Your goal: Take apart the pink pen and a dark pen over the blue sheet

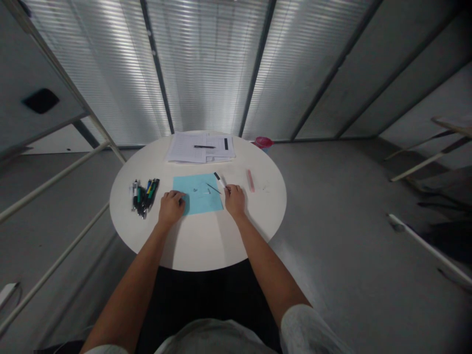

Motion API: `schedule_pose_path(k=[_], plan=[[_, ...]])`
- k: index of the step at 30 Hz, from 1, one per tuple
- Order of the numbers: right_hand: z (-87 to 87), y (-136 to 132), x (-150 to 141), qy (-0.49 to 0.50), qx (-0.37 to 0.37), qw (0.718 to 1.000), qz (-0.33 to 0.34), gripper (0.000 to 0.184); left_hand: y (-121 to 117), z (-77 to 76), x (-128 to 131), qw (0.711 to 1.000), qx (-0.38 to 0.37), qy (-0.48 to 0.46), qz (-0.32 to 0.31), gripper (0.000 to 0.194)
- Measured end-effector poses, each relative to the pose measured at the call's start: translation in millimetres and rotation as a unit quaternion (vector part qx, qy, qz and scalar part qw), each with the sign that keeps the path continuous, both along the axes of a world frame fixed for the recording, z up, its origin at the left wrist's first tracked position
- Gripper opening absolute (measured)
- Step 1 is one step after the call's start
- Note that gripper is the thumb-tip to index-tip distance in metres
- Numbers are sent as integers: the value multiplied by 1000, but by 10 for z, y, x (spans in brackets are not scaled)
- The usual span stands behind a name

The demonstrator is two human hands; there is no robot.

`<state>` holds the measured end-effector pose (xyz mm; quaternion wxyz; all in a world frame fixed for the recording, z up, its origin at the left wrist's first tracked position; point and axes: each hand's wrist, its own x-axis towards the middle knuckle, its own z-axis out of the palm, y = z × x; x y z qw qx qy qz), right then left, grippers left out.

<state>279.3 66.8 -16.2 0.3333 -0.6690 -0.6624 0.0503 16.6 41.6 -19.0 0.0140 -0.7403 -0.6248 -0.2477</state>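
While the left hand [171, 207] sits curled on the blue paper [199, 194], gripping nothing I can make out, the right hand [235, 200] clamps a white marker [220, 180], its long axis slanting up-left past the paper's corner.

Right hand [234, 200] is hiding the lower end of the pen [220, 180]; left hand [171, 207] is covering a corner of the blue sheet [199, 200]; specks [208, 191] on it are blurring, too small to identify.
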Motion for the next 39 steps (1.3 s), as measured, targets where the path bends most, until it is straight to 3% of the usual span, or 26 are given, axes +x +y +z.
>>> schedule_pose_path(k=[7, 13, 16, 22, 29, 39], plan=[[-43, 27, 26, 139, 35, 990, -10, 25, 28, -47, -24, 1000, -1, -3, -4, 33], [-31, 11, 15, 172, 42, 984, -21, 34, 38, -59, -34, 1000, -7, -11, -9, 33], [-29, -4, -3, 135, 70, 988, -2, 39, 33, -52, -31, 1000, -1, -14, -7, 33], [-5, -53, -36, 31, 80, 996, 24, 22, 31, -50, -27, 1000, 0, -11, -8, 32], [38, -82, -26, -49, 47, 996, 52, 18, 9, -26, -17, 1000, 12, -8, -7, 30], [95, -106, -91, -131, -23, 991, 34, 16, 34, -58, -30, 1000, 2, -8, -6, 33]])
